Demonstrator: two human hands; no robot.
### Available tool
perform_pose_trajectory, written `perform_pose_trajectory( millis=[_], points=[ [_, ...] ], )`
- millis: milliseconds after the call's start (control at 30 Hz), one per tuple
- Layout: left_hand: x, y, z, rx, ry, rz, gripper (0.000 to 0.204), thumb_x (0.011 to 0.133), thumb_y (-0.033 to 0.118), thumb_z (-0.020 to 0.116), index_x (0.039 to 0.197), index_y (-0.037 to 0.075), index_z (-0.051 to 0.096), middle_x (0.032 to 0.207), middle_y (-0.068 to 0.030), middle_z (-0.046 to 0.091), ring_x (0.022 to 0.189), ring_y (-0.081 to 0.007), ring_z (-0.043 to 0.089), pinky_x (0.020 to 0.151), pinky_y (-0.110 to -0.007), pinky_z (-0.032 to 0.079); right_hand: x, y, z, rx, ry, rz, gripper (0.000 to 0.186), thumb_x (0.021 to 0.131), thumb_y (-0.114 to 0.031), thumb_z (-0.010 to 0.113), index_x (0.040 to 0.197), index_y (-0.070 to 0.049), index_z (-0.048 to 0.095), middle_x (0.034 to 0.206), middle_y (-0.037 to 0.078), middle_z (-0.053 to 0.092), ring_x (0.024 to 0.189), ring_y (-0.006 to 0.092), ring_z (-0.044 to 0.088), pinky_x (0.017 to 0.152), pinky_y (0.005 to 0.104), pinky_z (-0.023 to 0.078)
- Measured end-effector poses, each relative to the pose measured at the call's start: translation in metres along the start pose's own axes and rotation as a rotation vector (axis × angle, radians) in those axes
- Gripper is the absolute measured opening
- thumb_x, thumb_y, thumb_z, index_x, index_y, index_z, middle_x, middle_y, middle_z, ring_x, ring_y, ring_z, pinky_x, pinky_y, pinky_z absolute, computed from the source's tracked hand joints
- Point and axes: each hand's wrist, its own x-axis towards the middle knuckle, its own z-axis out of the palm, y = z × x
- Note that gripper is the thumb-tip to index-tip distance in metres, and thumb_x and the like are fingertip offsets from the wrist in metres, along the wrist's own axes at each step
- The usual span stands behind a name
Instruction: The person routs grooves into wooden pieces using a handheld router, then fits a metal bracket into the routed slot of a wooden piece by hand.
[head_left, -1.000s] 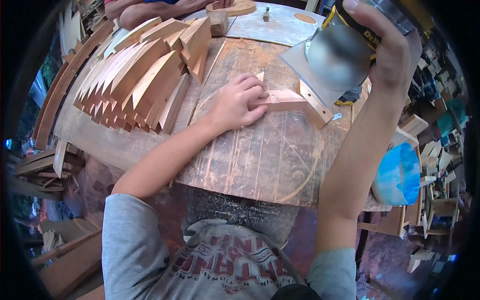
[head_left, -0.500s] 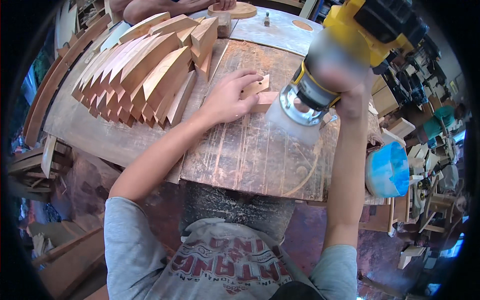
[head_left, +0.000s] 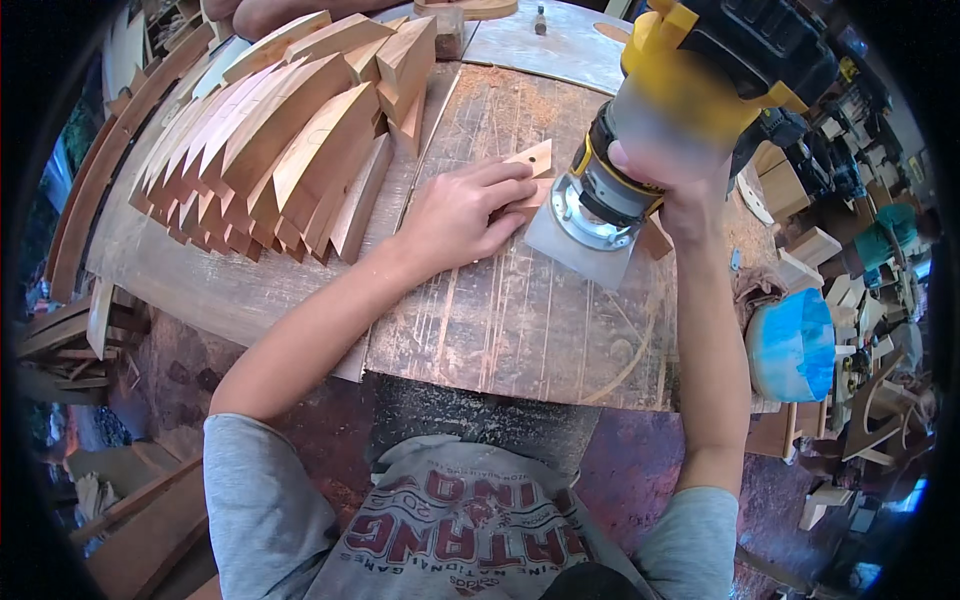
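My right hand (head_left: pixel 690 195) is wrapped round the body of a yellow and black cordless router (head_left: pixel 622 165). The router's clear square base plate (head_left: pixel 572 250) overlaps a wooden piece (head_left: pixel 532 203) on the workbench (head_left: pixel 500 330); the bit is hidden from me. With bent fingers, my left hand (head_left: pixel 465 212) grips the near end of that wooden piece. Just beyond its fingertips, a small pale block with a dark hole (head_left: pixel 535 157) lies against the piece. The piece's other end (head_left: pixel 655 238) shows beyond the router, near my right wrist.
A tall stack of curved, pointed wooden pieces (head_left: pixel 270 140) fills the bench's left side. A blue and white bucket (head_left: pixel 795 345) stands off the right edge, beside a crumpled cloth (head_left: pixel 760 287). Another person's arm (head_left: pixel 290 15) rests at the far left. Sawdust lies across the bench.
The router has come slightly left and tilts a little differently over the wooden piece. My left fingers have curled in more. The whole view has shifted slightly.
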Motion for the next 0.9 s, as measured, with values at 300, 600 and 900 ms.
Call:
perform_pose_trajectory(
  millis=[300, 600, 900],
  points=[
    [0.002, 0.000, 0.009, 0.087, 0.064, -0.020, 0.027, 0.080, 0.013, 0.077, 0.105, 0.006, 0.072, 0.117, -0.0046, 0.074, 0.111, -0.0318, 0.068, 0.090, -0.043, 0.058, 0.004, 0.008, -0.002, 0.002, -0.013, 0.032, 0.055, 0.064, -0.011, 0.090, 0.113, 0.000, 0.069, 0.104, 0.008, 0.074, 0.092, 0.0180, 0.071, 0.083, 0.0327, 0.057],
    [0.002, 0.001, 0.008, 0.107, 0.058, -0.028, 0.033, 0.080, 0.015, 0.078, 0.112, 0.008, 0.073, 0.115, -0.0050, 0.074, 0.110, -0.0314, 0.068, 0.089, -0.043, 0.058, 0.005, 0.015, 0.000, 0.009, -0.024, 0.078, 0.054, 0.064, -0.012, 0.090, 0.113, 0.000, 0.069, 0.104, 0.008, 0.074, 0.092, 0.0181, 0.071, 0.084, 0.0328, 0.057],
    [0.002, 0.001, 0.007, 0.116, 0.063, -0.023, 0.033, 0.081, 0.017, 0.077, 0.112, 0.007, 0.073, 0.115, -0.0050, 0.074, 0.110, -0.0320, 0.068, 0.089, -0.042, 0.058, 0.006, 0.016, 0.000, -0.008, -0.034, 0.078, 0.051, 0.066, -0.014, 0.089, 0.111, 0.000, 0.070, 0.102, 0.009, 0.075, 0.091, 0.0184, 0.071, 0.083, 0.0326, 0.057]
  ],
)
